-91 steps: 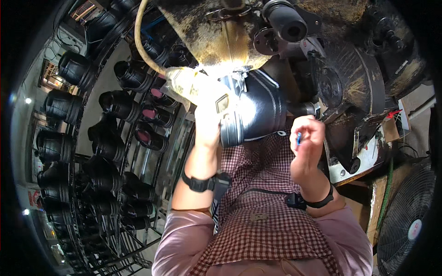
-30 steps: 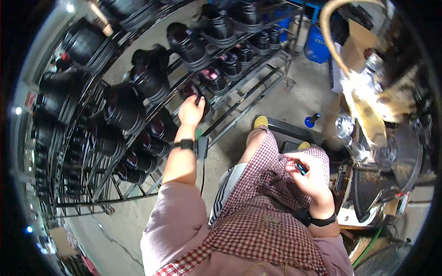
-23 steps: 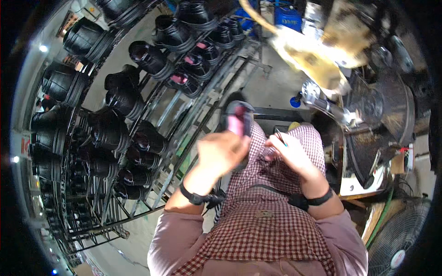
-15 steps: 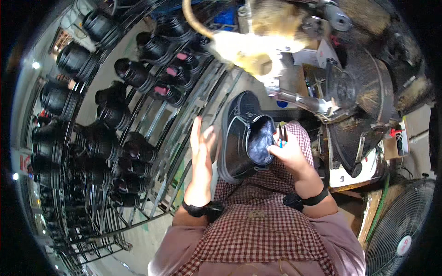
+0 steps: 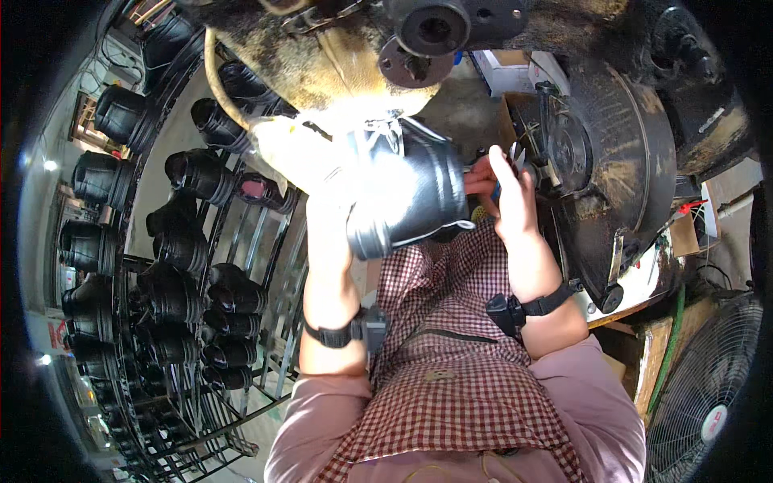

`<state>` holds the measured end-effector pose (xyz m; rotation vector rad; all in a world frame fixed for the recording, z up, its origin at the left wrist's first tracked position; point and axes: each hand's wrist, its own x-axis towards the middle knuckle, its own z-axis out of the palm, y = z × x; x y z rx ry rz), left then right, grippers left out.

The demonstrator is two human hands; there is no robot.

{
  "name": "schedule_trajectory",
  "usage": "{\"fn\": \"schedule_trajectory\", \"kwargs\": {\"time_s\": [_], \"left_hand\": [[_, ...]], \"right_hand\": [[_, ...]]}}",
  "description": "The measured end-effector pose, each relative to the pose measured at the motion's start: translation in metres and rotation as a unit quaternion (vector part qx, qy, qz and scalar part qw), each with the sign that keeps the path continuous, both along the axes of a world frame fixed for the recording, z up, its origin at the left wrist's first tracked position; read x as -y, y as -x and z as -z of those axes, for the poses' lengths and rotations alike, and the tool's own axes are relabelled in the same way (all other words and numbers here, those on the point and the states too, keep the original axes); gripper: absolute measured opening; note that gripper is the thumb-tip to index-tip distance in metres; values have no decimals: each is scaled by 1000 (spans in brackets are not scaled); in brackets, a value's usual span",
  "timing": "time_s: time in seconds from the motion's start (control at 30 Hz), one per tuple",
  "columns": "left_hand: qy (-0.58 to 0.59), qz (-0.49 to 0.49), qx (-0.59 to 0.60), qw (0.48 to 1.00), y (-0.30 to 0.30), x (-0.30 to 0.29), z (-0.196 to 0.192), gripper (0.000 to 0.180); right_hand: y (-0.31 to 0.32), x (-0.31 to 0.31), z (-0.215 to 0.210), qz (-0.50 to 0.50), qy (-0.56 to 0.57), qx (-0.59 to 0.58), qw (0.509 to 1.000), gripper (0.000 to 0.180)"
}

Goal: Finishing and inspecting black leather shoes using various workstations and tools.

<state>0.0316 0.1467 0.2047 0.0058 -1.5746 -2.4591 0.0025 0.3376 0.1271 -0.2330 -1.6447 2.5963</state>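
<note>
A black leather shoe [image 5: 427, 193] with a thick sole lies on its side below the sewing machine's head, in strong lamp glare. Against its sole, my left hand [image 5: 328, 229] grips the shoe; glare and the shoe hide most of its fingers. At the shoe's opening is my right hand [image 5: 515, 197], closed on small thread snips [image 5: 517, 153] whose blades point up past the fingers. Some of the right fingers reach to the opening's edge, partly in shadow.
The worn, yellowish sewing machine [image 5: 338, 76] stands just beyond the shoe. Racks with several black shoes [image 5: 173, 298] run along the left. On the right are a large dark wheel [image 5: 636, 145], a worktable edge [image 5: 636, 310] and a caged fan [image 5: 708, 386].
The shoe has risen toward the machine and turned, its opening now facing right. My left hand, formerly apart, now grips it. The right hand remains at the opening with the snips.
</note>
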Motion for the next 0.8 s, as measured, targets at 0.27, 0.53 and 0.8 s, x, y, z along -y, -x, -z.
{"fn": "schedule_trajectory", "kwargs": {"time_s": [0.27,0.53,0.8], "left_hand": [[116,89,-29,989,24,7,27,45],[60,110,-24,992,24,8,41,58],[179,113,-56,976,28,33,67,52]], "right_hand": [[-42,20,-14,-90,-91,-187,974,31],[-42,13,-16,-91,-119,-168,974,30],[-29,4,-14,-68,-214,-172,959,19]]}}
